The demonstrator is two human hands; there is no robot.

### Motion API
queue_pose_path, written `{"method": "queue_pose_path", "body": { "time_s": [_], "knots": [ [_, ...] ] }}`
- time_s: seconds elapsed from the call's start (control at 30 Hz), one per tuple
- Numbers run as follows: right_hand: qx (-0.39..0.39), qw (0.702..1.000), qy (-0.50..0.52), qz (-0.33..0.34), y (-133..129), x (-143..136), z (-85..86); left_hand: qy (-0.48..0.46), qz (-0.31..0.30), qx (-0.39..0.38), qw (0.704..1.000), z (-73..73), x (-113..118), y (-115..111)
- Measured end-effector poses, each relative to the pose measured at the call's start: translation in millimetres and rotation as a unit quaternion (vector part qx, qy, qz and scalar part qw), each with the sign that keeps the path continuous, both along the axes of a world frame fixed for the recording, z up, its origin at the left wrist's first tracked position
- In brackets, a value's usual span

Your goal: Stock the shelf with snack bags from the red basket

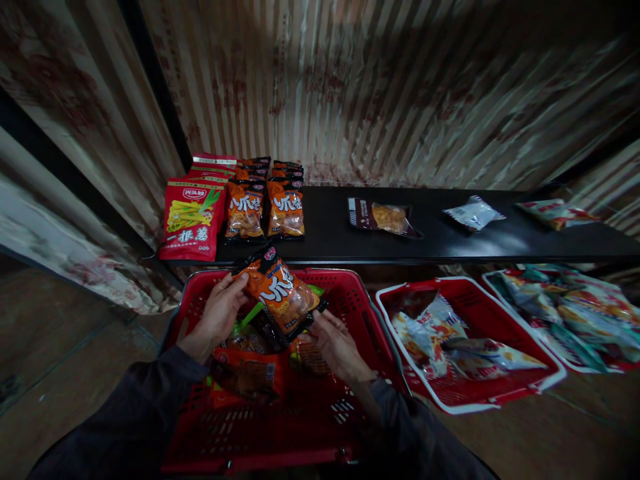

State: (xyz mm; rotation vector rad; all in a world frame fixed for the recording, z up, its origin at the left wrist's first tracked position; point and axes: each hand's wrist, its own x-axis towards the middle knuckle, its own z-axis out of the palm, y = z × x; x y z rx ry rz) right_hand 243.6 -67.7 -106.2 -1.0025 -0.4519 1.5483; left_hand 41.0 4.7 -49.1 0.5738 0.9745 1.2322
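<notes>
An orange and black snack bag (285,293) is held tilted between my two hands above a red basket (345,287). My left hand (223,310) grips its upper left edge, and my right hand (335,340) pinches the lower right corner. Below it in the basket lie an orange snack packet (250,377) and several other packets, partly hidden by the bag and my hands. On the black shelf (325,233) just beyond, matching orange bags (286,210) stand upright in two rows, beside red snack bags (190,220) at the left end.
A dark brown packet (385,218), a silvery white packet (474,213) and a red and white packet (557,213) lie along the shelf. Two more red baskets with white rims, one nearer (470,287), hold snack bags at the right. A pleated curtain (325,87) hangs behind.
</notes>
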Motion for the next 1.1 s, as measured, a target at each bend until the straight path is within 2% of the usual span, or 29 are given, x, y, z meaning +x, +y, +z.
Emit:
{"method": "queue_pose_path", "body": {
  "time_s": [0.17, 0.27, 0.33, 0.4, 0.47, 0.6, 0.7, 0.8, 0.9, 0.97, 1.03, 1.1],
  "knots": [
    [0.029, 0.998, -0.055, 0.012, -4, -2, 1.9, 0.073, 0.005, -0.016, 0.997, 1.0, -1, -1],
    [0.060, 0.985, -0.160, 0.018, -6, -1, 1.6, 0.109, 0.033, -0.010, 0.993, 2.1, 0, -2],
    [0.100, 0.962, -0.254, 0.020, -7, 0, 3.1, 0.118, 0.068, -0.002, 0.991, 3.3, 0, -2],
    [0.173, 0.921, -0.349, 0.016, -9, 2, 5.0, 0.105, 0.082, 0.007, 0.991, 4.7, 1, -3],
    [0.265, 0.866, -0.425, 0.007, -10, 3, 5.6, 0.077, 0.066, 0.007, 0.995, 6.0, 1, -4],
    [0.412, 0.727, -0.548, -0.023, -13, 3, 2.7, 0.003, 0.031, -0.019, 0.999, 8.7, 0, -5],
    [0.470, 0.619, -0.628, -0.041, -14, 3, 4.4, -0.073, -0.002, -0.025, 0.997, 14.5, 0, -8],
    [0.489, 0.545, -0.680, -0.040, -16, 1, 10.3, -0.133, -0.042, 0.006, 0.990, 24.0, 5, -14],
    [0.490, 0.502, -0.712, -0.031, -19, -4, 11.8, -0.155, -0.083, 0.030, 0.984, 28.9, 10, -19],
    [0.488, 0.488, -0.723, -0.017, -22, -8, 8.6, -0.143, -0.082, 0.024, 0.986, 27.0, 11, -20],
    [0.487, 0.488, -0.725, 0.004, -25, -12, 4.4, -0.123, -0.056, 0.008, 0.991, 22.3, 11, -19],
    [0.486, 0.500, -0.716, 0.029, -26, -14, 2.0, -0.110, -0.028, -0.002, 0.994, 17.7, 9, -16]
  ]
}}
